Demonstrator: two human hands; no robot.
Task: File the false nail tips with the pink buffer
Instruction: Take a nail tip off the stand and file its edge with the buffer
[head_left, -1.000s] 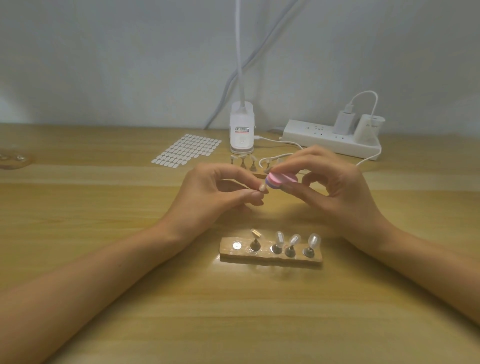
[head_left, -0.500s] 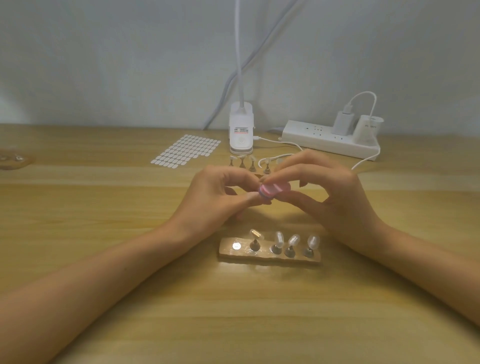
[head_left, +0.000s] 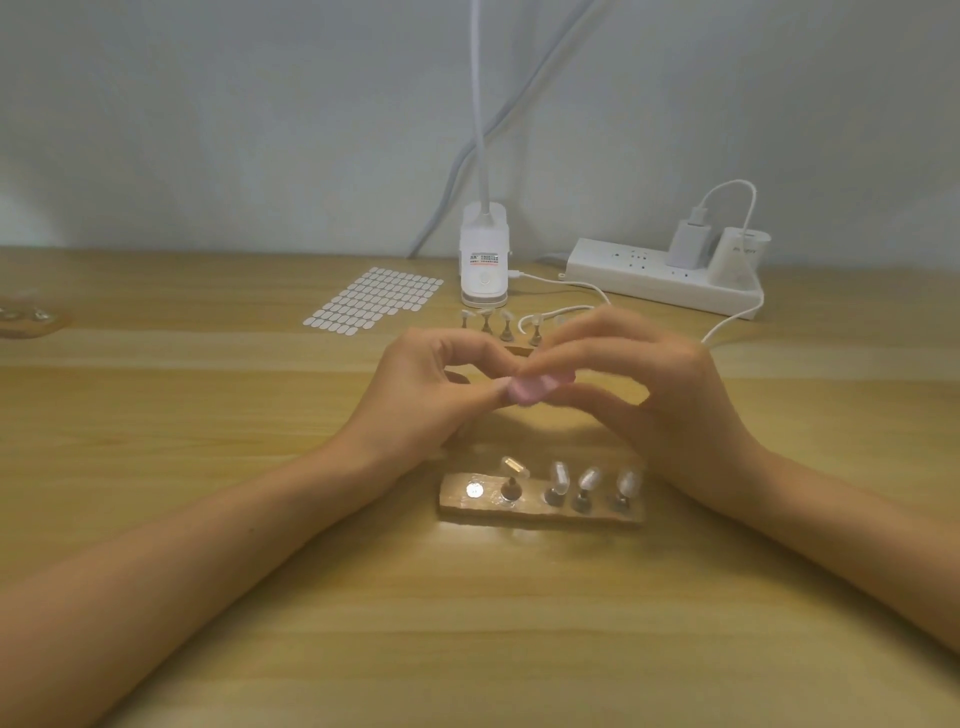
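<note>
My right hand (head_left: 660, 384) pinches the pink buffer (head_left: 537, 387) between thumb and fingers above the table. My left hand (head_left: 423, 395) pinches a false nail tip (head_left: 502, 385) on its small stand, and the buffer's left end touches it; the stand is mostly hidden in my fingers. The buffer and right fingers are blurred. Below my hands lies a wooden holder (head_left: 540, 506) with several nail tips (head_left: 589, 480) standing on pegs and one bare metal spot (head_left: 474, 490) at its left end.
More nail tips on stands (head_left: 493, 325) stand behind my hands. A sheet of small stickers (head_left: 376, 300), a white lamp base (head_left: 484, 260) and a power strip (head_left: 662, 275) with cables sit at the back. A small dish (head_left: 26, 317) is at the far left edge.
My right hand has slid the buffer leftwards against the nail tip, and both hands have dropped slightly toward the holder. The buffer is now blurred.
</note>
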